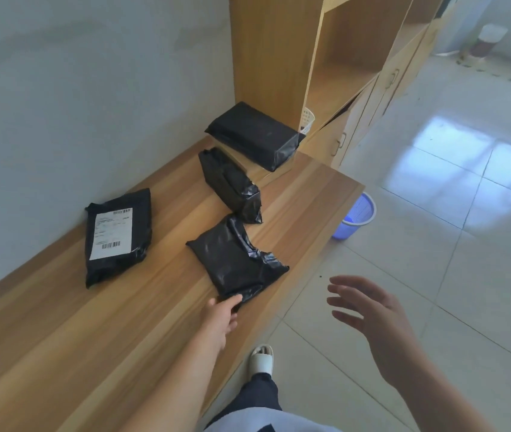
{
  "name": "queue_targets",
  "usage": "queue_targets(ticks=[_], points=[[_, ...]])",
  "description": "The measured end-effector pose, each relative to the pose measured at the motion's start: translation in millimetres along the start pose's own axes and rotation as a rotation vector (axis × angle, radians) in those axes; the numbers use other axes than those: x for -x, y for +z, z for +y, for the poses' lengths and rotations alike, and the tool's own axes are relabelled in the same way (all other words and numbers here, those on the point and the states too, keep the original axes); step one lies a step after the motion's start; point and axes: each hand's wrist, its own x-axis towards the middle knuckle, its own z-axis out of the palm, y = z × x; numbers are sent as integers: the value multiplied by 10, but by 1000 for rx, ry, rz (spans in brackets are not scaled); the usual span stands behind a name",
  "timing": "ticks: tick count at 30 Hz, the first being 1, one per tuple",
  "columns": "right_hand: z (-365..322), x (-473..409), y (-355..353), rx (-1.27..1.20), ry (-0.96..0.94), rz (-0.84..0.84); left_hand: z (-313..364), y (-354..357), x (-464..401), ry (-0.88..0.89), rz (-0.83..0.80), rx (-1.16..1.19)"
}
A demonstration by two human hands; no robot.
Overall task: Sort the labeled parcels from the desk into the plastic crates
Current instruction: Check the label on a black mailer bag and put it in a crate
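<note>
Four black plastic-wrapped parcels (238, 260) lie unsorted on your wooden tabletop (76, 322); your left hand (220, 319) touches the nearest one's corner without gripping, right hand (369, 316) fingers spread, empty.

Four black plastic-wrapped parcels lie on the tabletop (123, 322): labeled parcel (117, 236) near the wall edge, crumpled parcel (235, 260) near the front edge, narrow parcel (231, 185) behind it, large parcel (254, 135) at the far end.
</note>
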Motion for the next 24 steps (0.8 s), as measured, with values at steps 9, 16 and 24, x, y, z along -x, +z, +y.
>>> queue_targets(ticks=[9,16,24], points=[[-415,-657,212,114,39,-57,314,122,186,104,181,-40],[-776,-1105,484,211,-77,-361,1037,-179,805,450,179,-112],[-880,-1856,569,671,-146,-924,1801,-44,1768,612,-35,195]])
